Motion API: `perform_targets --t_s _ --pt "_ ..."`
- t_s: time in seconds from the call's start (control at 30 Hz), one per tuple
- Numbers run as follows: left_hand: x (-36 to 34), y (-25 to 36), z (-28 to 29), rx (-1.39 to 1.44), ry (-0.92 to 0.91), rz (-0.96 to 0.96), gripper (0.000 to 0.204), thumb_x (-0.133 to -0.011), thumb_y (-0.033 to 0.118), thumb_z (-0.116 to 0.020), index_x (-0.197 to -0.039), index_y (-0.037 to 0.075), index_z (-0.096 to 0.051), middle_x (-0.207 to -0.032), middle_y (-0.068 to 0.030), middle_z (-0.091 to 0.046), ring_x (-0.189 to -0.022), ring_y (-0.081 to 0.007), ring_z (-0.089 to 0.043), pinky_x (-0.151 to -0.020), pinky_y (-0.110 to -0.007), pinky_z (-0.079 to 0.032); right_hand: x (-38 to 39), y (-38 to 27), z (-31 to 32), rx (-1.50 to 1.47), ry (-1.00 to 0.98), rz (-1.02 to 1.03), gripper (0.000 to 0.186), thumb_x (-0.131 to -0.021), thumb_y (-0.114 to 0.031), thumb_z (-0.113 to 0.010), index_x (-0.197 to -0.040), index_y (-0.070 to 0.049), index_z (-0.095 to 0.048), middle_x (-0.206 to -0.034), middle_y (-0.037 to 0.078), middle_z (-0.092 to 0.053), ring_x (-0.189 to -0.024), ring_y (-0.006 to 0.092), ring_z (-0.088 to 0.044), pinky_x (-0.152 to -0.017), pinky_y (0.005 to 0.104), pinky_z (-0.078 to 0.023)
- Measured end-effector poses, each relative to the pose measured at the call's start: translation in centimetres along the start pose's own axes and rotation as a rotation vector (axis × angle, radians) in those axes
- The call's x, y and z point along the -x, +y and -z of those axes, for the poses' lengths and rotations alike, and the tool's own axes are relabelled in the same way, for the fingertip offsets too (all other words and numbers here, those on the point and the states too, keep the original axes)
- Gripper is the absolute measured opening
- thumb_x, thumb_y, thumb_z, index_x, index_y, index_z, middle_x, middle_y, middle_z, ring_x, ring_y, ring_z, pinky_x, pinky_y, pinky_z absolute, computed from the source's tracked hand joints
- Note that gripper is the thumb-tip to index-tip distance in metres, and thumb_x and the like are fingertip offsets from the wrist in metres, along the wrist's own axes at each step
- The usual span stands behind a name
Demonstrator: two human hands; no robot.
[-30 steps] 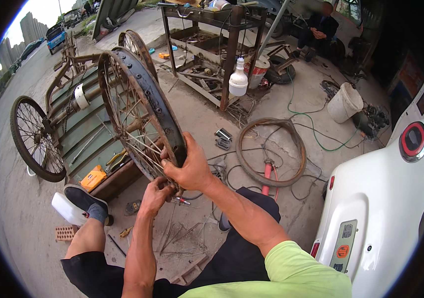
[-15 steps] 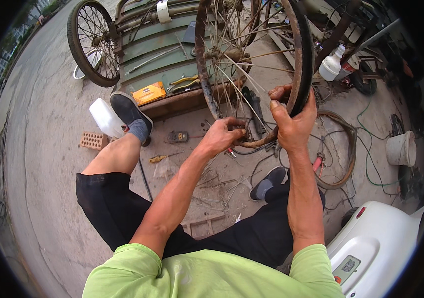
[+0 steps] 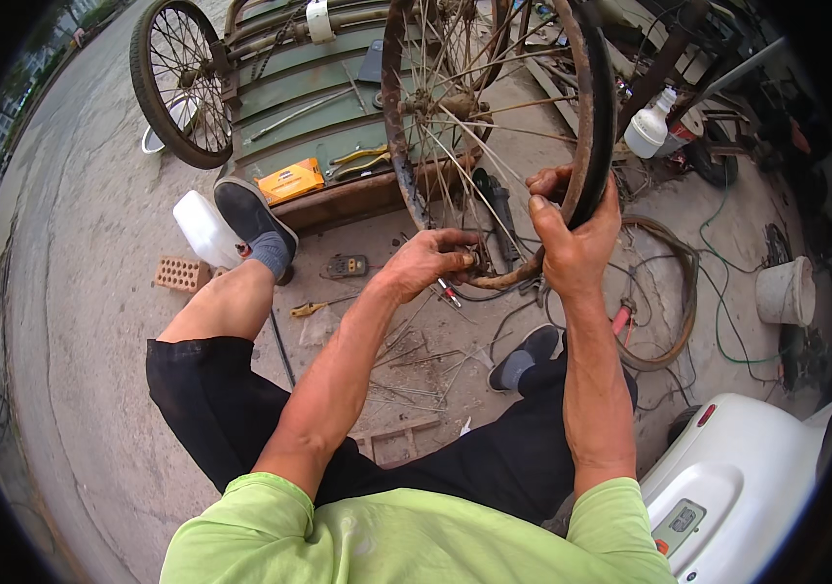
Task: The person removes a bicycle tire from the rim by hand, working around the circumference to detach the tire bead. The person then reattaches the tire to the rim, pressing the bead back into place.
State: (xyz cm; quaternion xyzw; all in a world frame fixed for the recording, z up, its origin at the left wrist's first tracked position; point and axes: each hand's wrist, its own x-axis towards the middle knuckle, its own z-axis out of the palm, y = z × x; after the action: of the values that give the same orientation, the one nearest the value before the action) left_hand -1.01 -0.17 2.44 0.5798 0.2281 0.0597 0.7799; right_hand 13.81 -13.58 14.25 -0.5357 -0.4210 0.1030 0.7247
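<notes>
A rusty spoked wheel [image 3: 583,107] stands upright in front of me, with its black tyre on the right side of the rim. My right hand [image 3: 576,234] is closed around the rim and tyre at the lower right, thumb on the near side. At the bottom of the rim, my left hand [image 3: 424,263] has its fingers and thumb bent together by the spoke ends. What those fingers pinch is hidden. Just below them shows a small red-and-silver piece [image 3: 449,293]; whether the hand touches it, I cannot tell.
An overturned green cart [image 3: 309,127] carries pliers [image 3: 357,156] and an orange box [image 3: 290,181]. A multimeter [image 3: 348,266], a screwdriver [image 3: 309,309] and loose spokes lie on the ground. A tyre [image 3: 684,302] lies right, near a bucket [image 3: 786,292] and white scooter body [image 3: 747,487].
My left hand has shifted slightly left along the bottom of the rim, and more of the red-and-silver piece shows below it. My right hand keeps its grip on the wheel.
</notes>
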Motion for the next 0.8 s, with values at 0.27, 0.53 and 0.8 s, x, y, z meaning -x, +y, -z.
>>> perform_targets --t_s 0.27,0.53,0.8 --pt "0.4 3.3 -3.1 -0.755 0.273 -0.075 0.045 -0.087 0.033 -0.084 -0.110 -0.003 -0.069 -0.095 -0.0188 -0.075 -0.086 -0.0284 -0.072 -0.078 -0.040 -0.056 0.4 -0.2 -0.4 0.023 0.002 0.041 0.038 -0.084 0.001 -0.072 -0.118 -0.001 -0.054 -0.101 0.006 -0.066 -0.091 0.0131 -0.066 -0.084 0.0313 -0.055" --pt "-1.4 0.5 -4.3 -0.663 0.387 -0.147 0.041 -0.085 0.027 -0.084 -0.108 -0.003 -0.070 -0.085 -0.0187 -0.074 -0.081 -0.0327 -0.073 -0.074 -0.044 -0.056 0.4 -1.4 -0.3 0.152 -0.026 -0.069 0.039 -0.084 -0.003 -0.073 -0.118 0.001 -0.054 -0.097 0.006 -0.069 -0.089 0.0126 -0.068 -0.083 0.0314 -0.057" --pt "-1.6 1.2 -1.7 -0.055 -0.144 0.084 0.027 -0.093 0.008 -0.073 -0.117 0.001 -0.063 -0.087 -0.0063 -0.070 -0.063 -0.0110 -0.057 -0.055 -0.027 -0.042 0.2 -1.7 0.3 0.230 0.004 -0.046 0.040 -0.082 -0.009 -0.076 -0.115 0.000 -0.055 -0.089 0.007 -0.072 -0.081 0.0144 -0.069 -0.077 0.0318 -0.057"
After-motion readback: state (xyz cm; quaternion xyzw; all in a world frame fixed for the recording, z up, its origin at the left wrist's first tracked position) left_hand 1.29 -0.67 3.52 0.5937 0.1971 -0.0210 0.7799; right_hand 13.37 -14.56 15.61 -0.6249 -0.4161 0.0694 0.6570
